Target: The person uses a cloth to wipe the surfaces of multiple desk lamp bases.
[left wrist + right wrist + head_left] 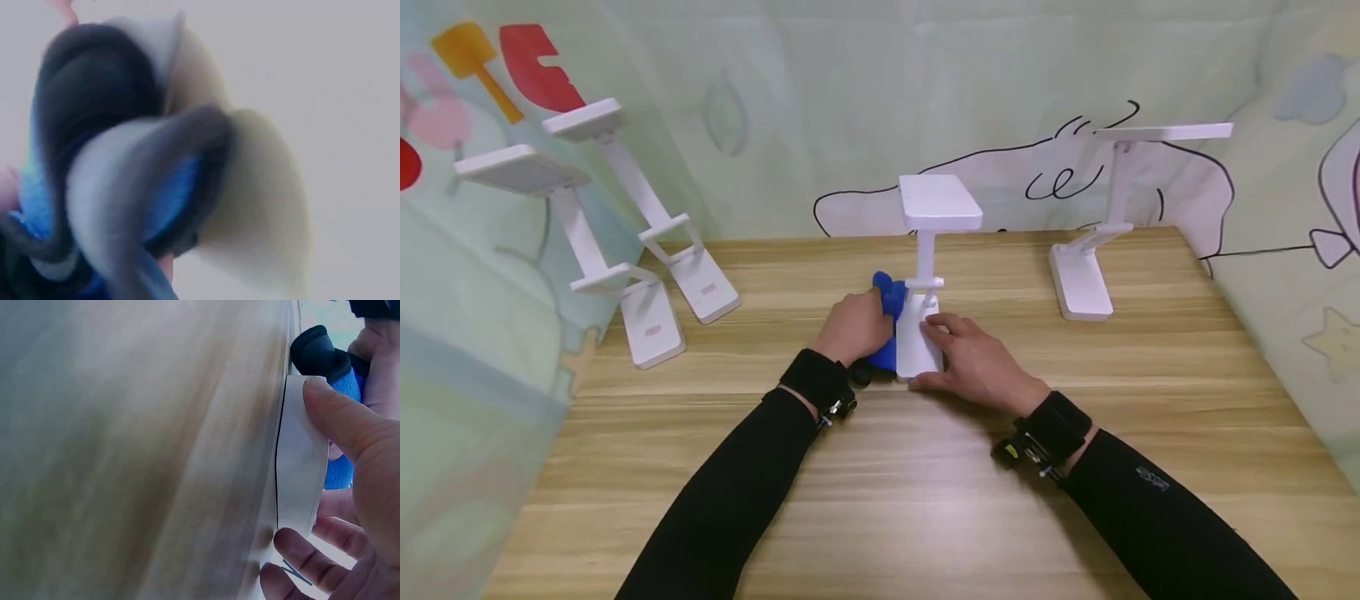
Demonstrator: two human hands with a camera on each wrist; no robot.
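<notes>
A white folding desk lamp (940, 202) stands upright near the middle of the table. My right hand (981, 362) holds its base (917, 346) from the right, thumb at the near end and fingers along the side; in the right wrist view the thumb (340, 415) lies against the white base (300, 456). On the lamp's left, my left hand (856, 327) grips a blue fuzzy cloth piece (887, 354) with black edging, close against the base. Its lobed top resembles a glove. The left wrist view shows the blue-and-black cloth (100, 81) blurred, hiding most of that hand.
Two more white lamps, one nearer (651, 325) and one farther (703, 283), stand at the left. Another lamp (1081, 283) is at the back right. A printed curtain (820, 108) borders the wooden table (925, 500) at the back and sides.
</notes>
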